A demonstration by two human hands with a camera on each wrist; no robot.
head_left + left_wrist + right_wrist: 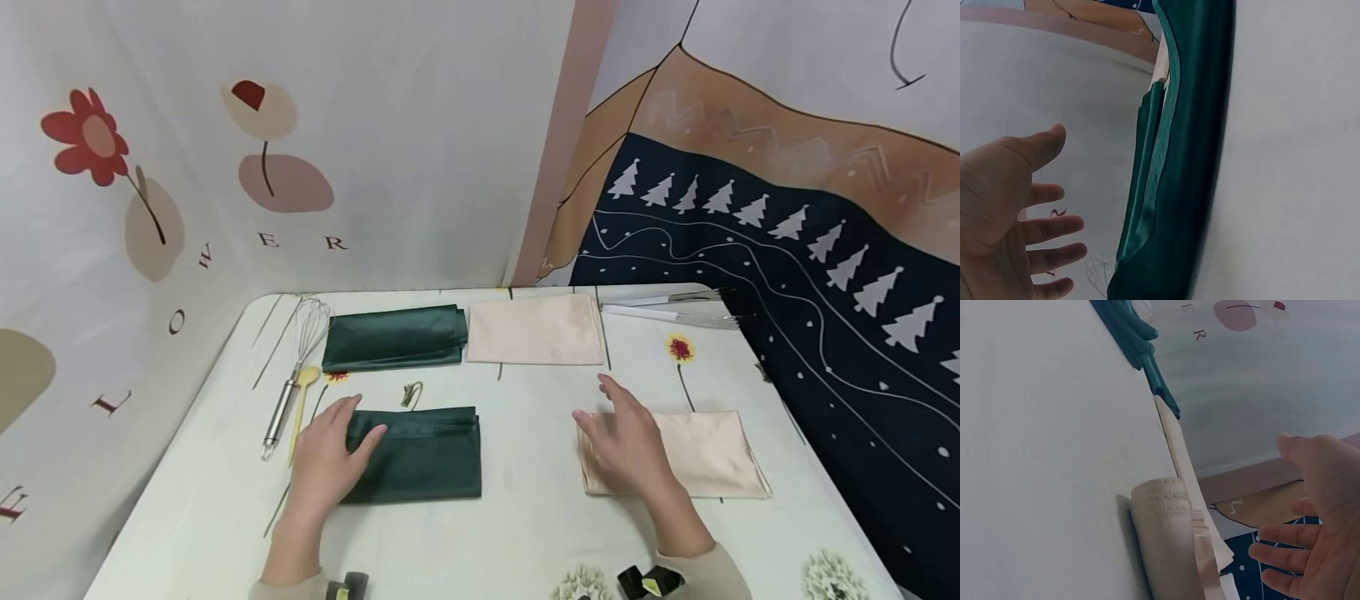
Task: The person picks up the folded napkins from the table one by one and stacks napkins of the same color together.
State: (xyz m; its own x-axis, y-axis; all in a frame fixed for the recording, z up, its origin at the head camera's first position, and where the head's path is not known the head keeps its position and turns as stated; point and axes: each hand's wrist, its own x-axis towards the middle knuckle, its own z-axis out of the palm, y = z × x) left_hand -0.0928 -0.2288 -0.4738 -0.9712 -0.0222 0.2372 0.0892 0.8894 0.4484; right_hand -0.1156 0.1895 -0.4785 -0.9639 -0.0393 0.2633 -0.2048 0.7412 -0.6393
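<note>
Nearest the left hand (pixel 330 458) is a folded dark green cloth (pixel 420 458) at the front of the table; the hand hovers over its left end, fingers spread and holding nothing. A folded pale pink cloth (pixel 705 454) lies at the front right, partly covered by the right hand (pixel 626 442), whose fingers are relaxed around nothing. The left wrist view shows the left palm (pixel 991 212) apart from the green cloth (pixel 1191 156). Likewise, the right palm (pixel 1329 519) appears beside the pink cloth (pixel 1163 544) without touching it.
Behind lie another folded green cloth (pixel 397 337) and a second pink cloth (pixel 536 331), side by side. A whisk (pixel 288 392) and a yellow spoon (pixel 303 387) lie at the left. Long light-coloured utensils (pixel 667 312) lie at the back right. Printed curtains (pixel 420 150) surround the table.
</note>
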